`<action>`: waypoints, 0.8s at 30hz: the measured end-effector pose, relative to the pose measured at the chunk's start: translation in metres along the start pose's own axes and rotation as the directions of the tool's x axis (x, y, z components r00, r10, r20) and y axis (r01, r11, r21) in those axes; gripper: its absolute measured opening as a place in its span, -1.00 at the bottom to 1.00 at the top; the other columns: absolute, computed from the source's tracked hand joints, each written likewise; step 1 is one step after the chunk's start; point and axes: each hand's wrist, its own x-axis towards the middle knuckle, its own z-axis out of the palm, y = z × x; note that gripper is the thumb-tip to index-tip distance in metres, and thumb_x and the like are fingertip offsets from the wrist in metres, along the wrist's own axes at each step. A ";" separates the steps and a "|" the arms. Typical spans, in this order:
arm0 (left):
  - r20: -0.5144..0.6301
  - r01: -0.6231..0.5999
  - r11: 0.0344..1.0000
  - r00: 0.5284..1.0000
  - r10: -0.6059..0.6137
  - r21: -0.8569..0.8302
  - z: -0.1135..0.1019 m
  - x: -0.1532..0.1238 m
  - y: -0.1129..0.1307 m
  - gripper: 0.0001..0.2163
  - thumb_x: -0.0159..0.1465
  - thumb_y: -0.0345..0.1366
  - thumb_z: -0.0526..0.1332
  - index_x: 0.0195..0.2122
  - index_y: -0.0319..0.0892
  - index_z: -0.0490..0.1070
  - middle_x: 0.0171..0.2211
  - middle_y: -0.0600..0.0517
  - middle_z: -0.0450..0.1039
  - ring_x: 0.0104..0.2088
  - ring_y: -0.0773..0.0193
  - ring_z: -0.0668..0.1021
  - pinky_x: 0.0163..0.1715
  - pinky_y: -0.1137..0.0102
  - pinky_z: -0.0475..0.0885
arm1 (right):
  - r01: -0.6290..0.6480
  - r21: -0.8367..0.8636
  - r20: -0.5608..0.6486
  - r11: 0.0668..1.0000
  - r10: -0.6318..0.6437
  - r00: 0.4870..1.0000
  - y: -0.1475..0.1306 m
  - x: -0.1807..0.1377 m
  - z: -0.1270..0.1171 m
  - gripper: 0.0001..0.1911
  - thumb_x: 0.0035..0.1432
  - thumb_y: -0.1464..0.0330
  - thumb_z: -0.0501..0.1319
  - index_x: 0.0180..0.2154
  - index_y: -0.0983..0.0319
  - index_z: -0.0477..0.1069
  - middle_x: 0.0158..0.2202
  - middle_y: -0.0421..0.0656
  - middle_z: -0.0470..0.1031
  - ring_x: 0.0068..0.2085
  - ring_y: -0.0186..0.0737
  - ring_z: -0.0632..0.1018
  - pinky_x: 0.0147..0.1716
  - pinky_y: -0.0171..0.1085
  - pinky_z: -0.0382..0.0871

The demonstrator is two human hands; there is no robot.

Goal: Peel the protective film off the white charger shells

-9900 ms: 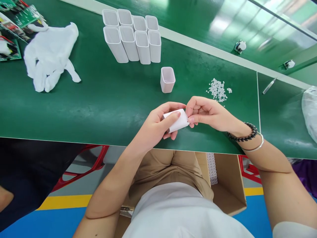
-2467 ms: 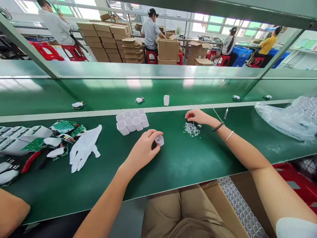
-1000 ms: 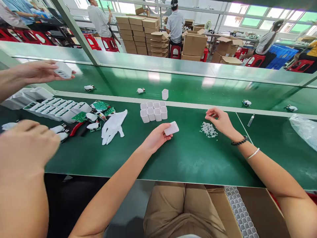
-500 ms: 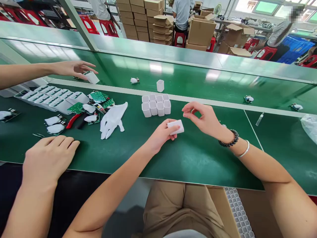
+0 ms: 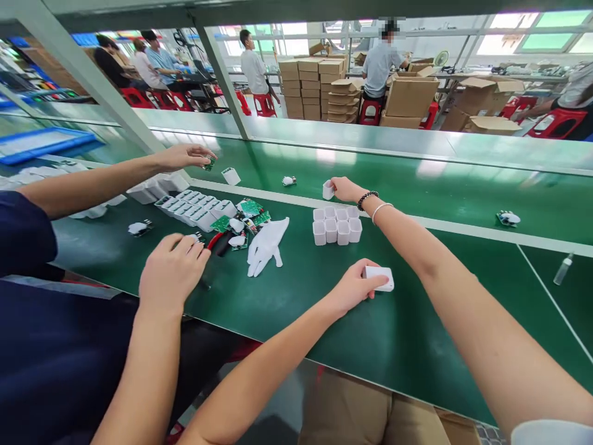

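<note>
A case [image 5: 380, 279] is clasped in the left hand's [image 5: 354, 287] fingers. A cup [image 5: 328, 190], beyond eight grouped cups [image 5: 342, 231] on the table [image 5: 259, 309], is pinched by the right hand's [image 5: 346, 189] fingers.

1. The worktop [image 5: 269, 303] is smooth and glossy, with blurred reflections of light.
2. The case [image 5: 386, 272] looks like smooth plastic with a soft sheen.
3. The cup [image 5: 327, 190] at the beaded bracelet [image 5: 367, 199] seems thin plastic; the bracelet's beads shine.
4. The glove [image 5: 266, 247] is matt, creased cloth.
5. The pliers' grip [image 5: 214, 241] looks like smooth plastic.
6. The cartons [image 5: 412, 102] are matt cardboard.
7. The stools [image 5: 370, 112] are shiny plastic.
8. The trousers [image 5: 343, 405] are matt cloth.
</note>
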 end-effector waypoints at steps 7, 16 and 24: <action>-0.347 -0.225 0.968 0.903 0.251 0.114 -0.023 -0.017 0.022 -0.73 0.08 -0.40 0.32 -0.19 -0.09 0.37 -0.19 0.03 0.36 -0.28 0.27 0.40 -0.33 0.40 0.25 | 0.039 0.166 0.026 0.985 -0.044 0.999 -0.033 -0.045 -0.033 -0.82 0.05 0.55 0.25 -0.27 0.24 0.38 -0.37 -0.12 0.56 -0.36 -0.16 0.56 -0.21 -0.08 0.53; -0.117 -0.389 0.914 0.919 0.376 -0.117 -0.034 -0.037 0.042 -0.55 0.16 0.11 0.36 -0.11 -0.11 0.39 -0.43 0.05 0.51 -0.48 0.29 0.45 -0.51 0.42 0.25 | -0.030 0.434 0.385 0.900 -0.156 0.910 -0.108 -0.206 -0.094 -0.95 0.13 0.46 0.34 -0.31 0.24 0.52 -0.44 -0.22 0.56 -0.43 -0.35 0.55 -0.38 -0.32 0.54; 0.033 -0.213 0.957 0.974 0.224 -0.198 -0.021 -0.043 0.031 -0.48 0.10 0.16 0.33 -0.14 -0.19 0.52 -0.47 -0.02 0.54 -0.50 0.18 0.55 -0.57 0.40 0.24 | 0.049 0.366 0.311 0.930 -0.171 0.935 -0.126 -0.267 -0.108 -0.78 0.20 0.50 0.27 -0.11 0.20 0.53 -0.36 -0.24 0.58 -0.40 -0.37 0.56 -0.44 -0.37 0.49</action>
